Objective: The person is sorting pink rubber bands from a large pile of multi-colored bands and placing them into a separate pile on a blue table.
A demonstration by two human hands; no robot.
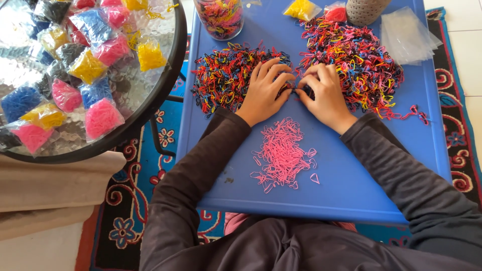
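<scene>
A left hand [264,92] and right hand [324,95], fingers curled, pinch at tangled multicoloured rubber bands [351,62] heaped on a blue table [351,175], above a small pink pile [282,155].

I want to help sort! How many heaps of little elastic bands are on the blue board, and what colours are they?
Mixed-colour heaps: 2, the left heap and the right heap
Pink heap: 1
Total: 3 heaps on the blue board
</scene>
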